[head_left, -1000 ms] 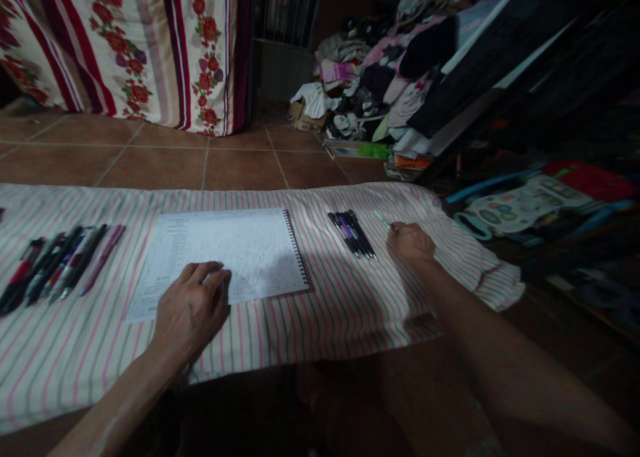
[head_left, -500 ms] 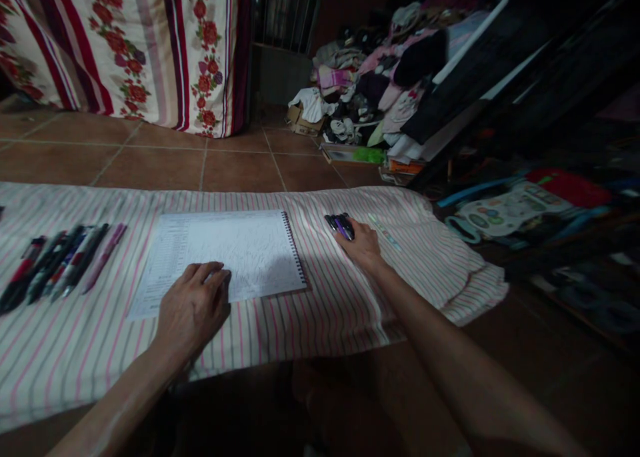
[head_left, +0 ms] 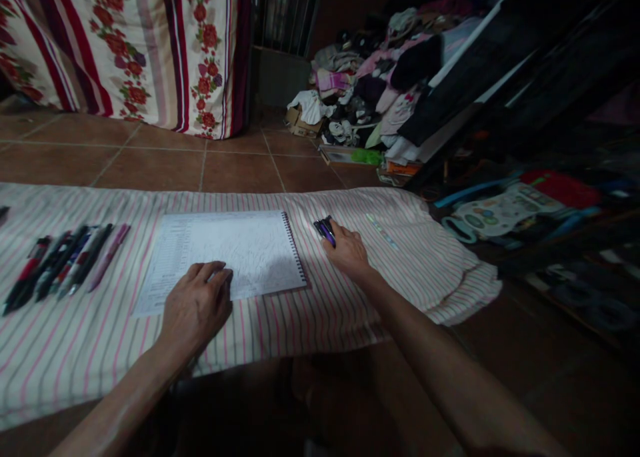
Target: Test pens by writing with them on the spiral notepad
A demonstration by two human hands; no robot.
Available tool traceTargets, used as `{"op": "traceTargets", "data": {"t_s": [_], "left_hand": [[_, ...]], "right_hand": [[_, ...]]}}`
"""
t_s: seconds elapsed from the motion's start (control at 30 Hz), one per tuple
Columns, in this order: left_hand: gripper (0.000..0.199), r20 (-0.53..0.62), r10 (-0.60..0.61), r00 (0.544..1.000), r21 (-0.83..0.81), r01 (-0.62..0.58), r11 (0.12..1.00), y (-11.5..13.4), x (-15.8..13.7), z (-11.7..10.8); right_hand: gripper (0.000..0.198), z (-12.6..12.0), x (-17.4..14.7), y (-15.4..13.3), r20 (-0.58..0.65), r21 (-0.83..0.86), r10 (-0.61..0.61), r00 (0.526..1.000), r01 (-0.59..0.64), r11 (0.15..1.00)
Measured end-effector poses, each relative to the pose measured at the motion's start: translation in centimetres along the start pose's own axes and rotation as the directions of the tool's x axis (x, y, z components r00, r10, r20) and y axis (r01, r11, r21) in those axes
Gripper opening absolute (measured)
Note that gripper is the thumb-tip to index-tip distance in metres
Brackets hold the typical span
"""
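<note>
My left hand (head_left: 197, 300) rests palm down on the lower edge of a spiral notebook (head_left: 240, 243), fingers loosely bent and nothing visible in them. The notebook's page carries faint markings, and its black coil runs down the right side. To the right of the coil, my right hand (head_left: 347, 249) is closed around a small bunch of pens (head_left: 325, 230), dark ones with a purple one among them. Their lower ends are hidden by my fingers. Right of that hand, a pale, patterned ruler-like strip (head_left: 383, 231) lies on the striped cloth (head_left: 425, 263).
On the left of the cloth lies a row of several pens (head_left: 75, 260), red, black, grey and pink. Beyond it are floor tiles (head_left: 240, 167) and a floral curtain (head_left: 165, 57). Heaped clothes (head_left: 370, 90) stand at the back, and a colourful plastic object (head_left: 493, 213) is at the right.
My right hand, with the pens in it, has moved a little left towards the notebook's coil. My left hand stays on the page.
</note>
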State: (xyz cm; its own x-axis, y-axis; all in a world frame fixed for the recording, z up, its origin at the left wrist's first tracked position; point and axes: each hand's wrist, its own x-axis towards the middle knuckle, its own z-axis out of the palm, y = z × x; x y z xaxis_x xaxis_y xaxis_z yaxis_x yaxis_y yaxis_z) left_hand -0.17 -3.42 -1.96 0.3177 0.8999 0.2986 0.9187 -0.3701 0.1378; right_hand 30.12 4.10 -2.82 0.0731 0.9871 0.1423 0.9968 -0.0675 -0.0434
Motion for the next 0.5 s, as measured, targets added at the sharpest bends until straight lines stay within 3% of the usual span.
{"op": "traceTargets", "data": {"t_s": [0.23,0.5], "left_hand": [[0.028,-0.001,0.020,1.000,-0.023,-0.020,1.000,-0.2,0.0,0.0],[0.028,-0.016,0.019,1.000,-0.032,-0.020,0.999,-0.3,-0.1,0.1]], "right_hand": [[0.056,-0.3,0.2,0.3,0.169,-0.011,-0.028,0.985,0.030,0.999],[0.069,0.6,0.7,0.4,0.282,0.129,0.132,0.950,-0.174,0.976]]}}
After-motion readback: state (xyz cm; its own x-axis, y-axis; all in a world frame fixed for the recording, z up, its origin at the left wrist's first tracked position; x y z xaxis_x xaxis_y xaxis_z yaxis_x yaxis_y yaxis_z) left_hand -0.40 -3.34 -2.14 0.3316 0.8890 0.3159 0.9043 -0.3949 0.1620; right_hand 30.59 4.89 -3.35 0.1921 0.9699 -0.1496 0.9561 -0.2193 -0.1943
